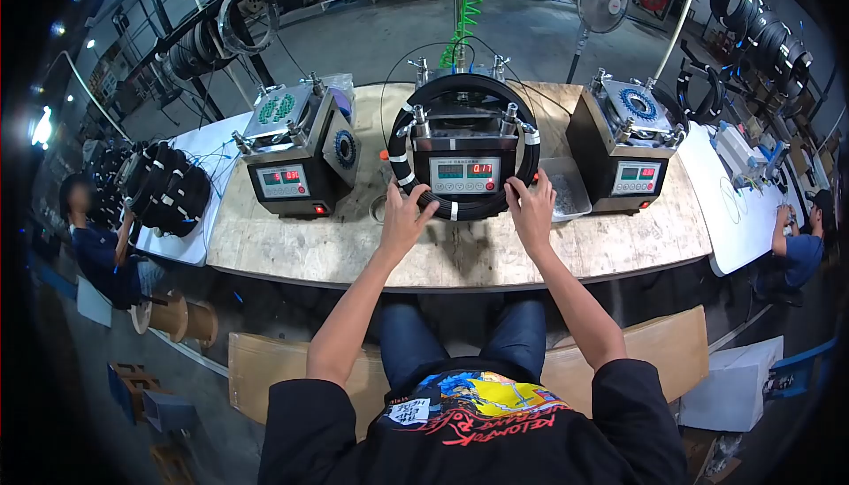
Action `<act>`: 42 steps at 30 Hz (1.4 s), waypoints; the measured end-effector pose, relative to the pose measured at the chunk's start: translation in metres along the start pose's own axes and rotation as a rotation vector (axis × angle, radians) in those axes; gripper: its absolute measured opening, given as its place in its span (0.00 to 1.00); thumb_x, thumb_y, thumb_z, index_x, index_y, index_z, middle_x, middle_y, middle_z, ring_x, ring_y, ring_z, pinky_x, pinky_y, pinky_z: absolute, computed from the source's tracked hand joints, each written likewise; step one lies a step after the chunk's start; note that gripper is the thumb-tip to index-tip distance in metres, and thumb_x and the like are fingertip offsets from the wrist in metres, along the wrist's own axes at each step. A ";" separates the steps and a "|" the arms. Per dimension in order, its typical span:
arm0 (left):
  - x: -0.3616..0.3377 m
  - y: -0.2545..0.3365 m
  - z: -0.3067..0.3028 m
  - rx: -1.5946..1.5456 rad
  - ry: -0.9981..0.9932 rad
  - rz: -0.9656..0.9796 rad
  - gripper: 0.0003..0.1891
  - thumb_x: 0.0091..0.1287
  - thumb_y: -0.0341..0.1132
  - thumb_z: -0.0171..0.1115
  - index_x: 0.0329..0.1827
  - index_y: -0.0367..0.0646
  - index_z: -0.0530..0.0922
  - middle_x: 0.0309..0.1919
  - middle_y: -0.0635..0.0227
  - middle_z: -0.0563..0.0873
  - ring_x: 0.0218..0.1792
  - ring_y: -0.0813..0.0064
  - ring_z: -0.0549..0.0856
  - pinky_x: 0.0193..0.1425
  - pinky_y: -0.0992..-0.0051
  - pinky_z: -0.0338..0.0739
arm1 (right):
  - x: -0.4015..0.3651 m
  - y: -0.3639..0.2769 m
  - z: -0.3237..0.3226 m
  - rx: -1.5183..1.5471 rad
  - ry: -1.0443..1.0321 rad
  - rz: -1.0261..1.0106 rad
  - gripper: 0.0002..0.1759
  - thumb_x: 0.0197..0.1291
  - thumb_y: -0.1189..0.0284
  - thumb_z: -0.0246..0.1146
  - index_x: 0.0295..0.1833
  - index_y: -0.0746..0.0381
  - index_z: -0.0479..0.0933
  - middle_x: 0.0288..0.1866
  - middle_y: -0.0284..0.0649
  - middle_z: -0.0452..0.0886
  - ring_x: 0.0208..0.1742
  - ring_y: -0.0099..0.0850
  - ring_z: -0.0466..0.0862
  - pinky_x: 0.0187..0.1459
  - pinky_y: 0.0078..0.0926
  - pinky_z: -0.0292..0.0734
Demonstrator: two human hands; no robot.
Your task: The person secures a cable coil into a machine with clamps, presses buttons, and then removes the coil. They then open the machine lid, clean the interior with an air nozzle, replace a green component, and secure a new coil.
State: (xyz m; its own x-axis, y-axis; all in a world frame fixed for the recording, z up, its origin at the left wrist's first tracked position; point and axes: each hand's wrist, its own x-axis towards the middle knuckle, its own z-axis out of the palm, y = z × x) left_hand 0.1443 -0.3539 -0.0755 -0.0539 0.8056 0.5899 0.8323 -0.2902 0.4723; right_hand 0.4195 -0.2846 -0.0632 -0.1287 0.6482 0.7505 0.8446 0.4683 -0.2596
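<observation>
Tray (571,183), contents unclear, beside black coil (482,207) in left hand (405,220) and right hand (532,215).

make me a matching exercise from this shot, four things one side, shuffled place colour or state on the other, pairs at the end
1. black coil
2. spiral hose
3. fan
4. middle display

A. on a stand
B. shows red 0.17
C. held by left hand and right hand
D. bright green

Pairs: 1-C, 2-D, 3-A, 4-B
</observation>
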 end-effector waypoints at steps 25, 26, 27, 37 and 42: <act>-0.027 0.024 0.040 -0.141 -0.256 -0.229 0.30 0.74 0.45 0.69 0.77 0.58 0.71 0.23 0.53 0.85 0.28 0.44 0.87 0.32 0.50 0.78 | -0.055 -0.017 0.031 0.582 -0.629 0.259 0.37 0.66 0.72 0.72 0.78 0.47 0.66 0.30 0.53 0.87 0.36 0.57 0.89 0.38 0.52 0.81; -0.028 0.023 0.042 -0.114 -0.265 -0.233 0.30 0.74 0.45 0.69 0.77 0.59 0.71 0.23 0.53 0.85 0.28 0.44 0.87 0.32 0.50 0.78 | -0.059 -0.025 0.033 0.615 -0.596 0.281 0.35 0.67 0.74 0.70 0.77 0.49 0.68 0.30 0.55 0.86 0.36 0.58 0.89 0.38 0.52 0.81; -0.030 0.021 0.045 -0.088 -0.274 -0.238 0.30 0.74 0.45 0.69 0.77 0.59 0.71 0.23 0.54 0.85 0.28 0.44 0.87 0.32 0.50 0.78 | -0.062 -0.029 0.038 0.610 -0.573 0.280 0.35 0.66 0.74 0.70 0.77 0.50 0.69 0.30 0.55 0.86 0.36 0.58 0.89 0.38 0.52 0.81; -0.022 0.011 0.034 0.057 -0.331 -0.146 0.28 0.74 0.53 0.67 0.74 0.60 0.74 0.21 0.54 0.85 0.27 0.46 0.88 0.29 0.52 0.79 | -0.047 -0.017 0.031 0.517 -0.502 0.089 0.31 0.64 0.70 0.73 0.73 0.45 0.75 0.30 0.49 0.88 0.33 0.51 0.90 0.37 0.47 0.83; -0.011 0.013 0.011 0.077 -0.345 -0.083 0.28 0.76 0.60 0.63 0.72 0.59 0.76 0.19 0.55 0.84 0.25 0.47 0.88 0.29 0.53 0.80 | -0.033 -0.009 0.010 0.539 -0.507 0.086 0.24 0.69 0.60 0.73 0.68 0.46 0.81 0.29 0.46 0.87 0.31 0.47 0.90 0.35 0.43 0.82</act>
State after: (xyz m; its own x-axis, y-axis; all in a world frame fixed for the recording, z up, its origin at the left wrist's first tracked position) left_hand 0.1616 -0.3613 -0.0828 0.0556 0.9554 0.2899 0.8729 -0.1875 0.4505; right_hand 0.4105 -0.3042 -0.0914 -0.4083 0.8320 0.3755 0.5069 0.5488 -0.6647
